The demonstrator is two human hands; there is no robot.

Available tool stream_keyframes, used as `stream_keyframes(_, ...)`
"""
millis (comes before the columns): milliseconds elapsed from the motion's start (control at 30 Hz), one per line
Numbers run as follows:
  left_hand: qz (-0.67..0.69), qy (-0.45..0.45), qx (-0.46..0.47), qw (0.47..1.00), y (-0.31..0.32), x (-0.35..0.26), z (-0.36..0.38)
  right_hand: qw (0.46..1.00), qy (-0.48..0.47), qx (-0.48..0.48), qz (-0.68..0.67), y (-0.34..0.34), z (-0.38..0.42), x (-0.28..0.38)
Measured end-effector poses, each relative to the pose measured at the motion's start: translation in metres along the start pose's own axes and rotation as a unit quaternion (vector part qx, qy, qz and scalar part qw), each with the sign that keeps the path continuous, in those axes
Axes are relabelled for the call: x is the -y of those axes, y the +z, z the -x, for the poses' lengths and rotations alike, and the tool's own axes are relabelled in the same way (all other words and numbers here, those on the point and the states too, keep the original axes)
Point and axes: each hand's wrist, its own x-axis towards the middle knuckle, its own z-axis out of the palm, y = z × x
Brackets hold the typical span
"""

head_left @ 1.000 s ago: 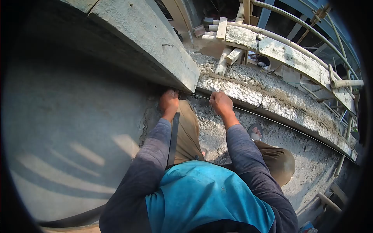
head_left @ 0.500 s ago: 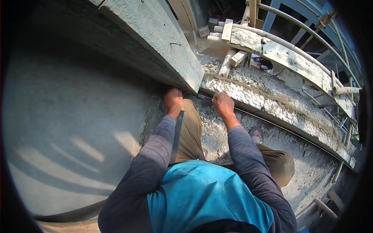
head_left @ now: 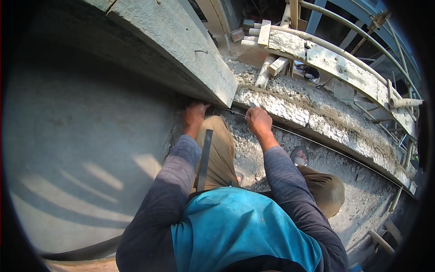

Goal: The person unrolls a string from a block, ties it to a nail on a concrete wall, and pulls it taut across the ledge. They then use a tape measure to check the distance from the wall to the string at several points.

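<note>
A thin pale string (head_left: 335,152) runs along the edge of the rough concrete ledge (head_left: 281,109) up to the foot of the concrete column (head_left: 181,50). My right hand (head_left: 258,121) is closed on the string, a little right of the column's lower corner. On the other side of that corner, my left hand (head_left: 195,115) reaches under the column's edge, with its fingertips hidden in shadow. A dark flat strap or bar (head_left: 205,158) lies along my left thigh. A nail (head_left: 201,51) sticks out of the column's face.
Bamboo scaffolding (head_left: 362,34) with mortar-covered planks (head_left: 340,65) stands beyond the ledge. A smooth grey wall (head_left: 86,136) rises at the left. Rubble-strewn ground (head_left: 362,195) and wooden pieces (head_left: 381,241) lie at the lower right.
My left hand has shifted slightly left and farther under the column's edge, and its forearm has moved left off the dark strap. My right hand has barely moved.
</note>
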Motion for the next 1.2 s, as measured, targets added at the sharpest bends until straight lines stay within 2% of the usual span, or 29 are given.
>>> stream_keyframes(67,0.043,0.093,-0.089,0.991,0.014,0.015,-0.003,1.000,-0.005,-0.004,0.003,-0.001,0.000,0.003)
stream_keyframes(100,0.042,0.091,-0.091,0.991,0.011,0.014,-0.003,1.000,-0.005,0.001,0.000,-0.003,0.000,0.004)
stream_keyframes(200,-0.026,0.063,-0.076,0.995,0.007,0.006,-0.006,1.000,-0.003,0.007,-0.008,-0.002,-0.001,0.007)
stream_keyframes(267,-0.046,0.003,-0.055,0.997,0.007,0.002,-0.007,1.000,0.000,0.008,-0.013,0.003,-0.002,0.006)
stream_keyframes(400,-0.006,-0.018,-0.074,0.997,0.019,0.008,-0.007,0.999,-0.007,-0.032,-0.031,0.013,-0.003,0.002)
stream_keyframes(467,-0.029,-0.072,-0.017,0.997,0.016,0.001,-0.009,0.998,-0.011,-0.046,-0.035,0.014,-0.005,0.001)
stream_keyframes(700,-0.033,-0.054,-0.027,0.998,0.024,0.011,-0.009,0.998,0.010,-0.055,-0.011,0.015,-0.007,0.005)
stream_keyframes(767,0.024,-0.020,-0.095,0.995,0.029,0.017,-0.007,0.997,0.016,-0.065,-0.023,0.016,-0.008,0.004)
stream_keyframes(867,0.033,-0.066,-0.072,0.995,0.024,0.010,-0.005,0.997,-0.011,-0.080,0.000,0.017,-0.001,0.003)
stream_keyframes(967,0.036,-0.067,-0.066,0.995,0.002,-0.007,-0.001,0.990,-0.034,-0.132,0.048,0.008,0.013,0.011)
stream_keyframes(1033,0.056,-0.052,-0.060,0.995,-0.012,-0.017,0.002,0.978,-0.100,-0.176,0.040,0.006,0.020,0.023)
stream_keyframes(1067,0.072,-0.040,-0.055,0.995,-0.020,-0.020,0.005,0.981,-0.101,-0.163,0.008,0.016,0.017,0.030)
stream_keyframes(1100,0.075,-0.046,-0.058,0.994,-0.028,-0.025,0.007,0.981,-0.057,-0.157,-0.097,0.031,0.017,0.040)
stream_keyframes(1167,0.050,0.005,-0.051,0.997,-0.044,-0.036,0.014,0.960,0.030,0.033,-0.277,0.035,0.004,0.056)
stream_keyframes(1200,0.052,-0.002,-0.056,0.997,-0.054,-0.043,0.020,0.961,0.023,0.036,-0.273,0.034,-0.003,0.065)
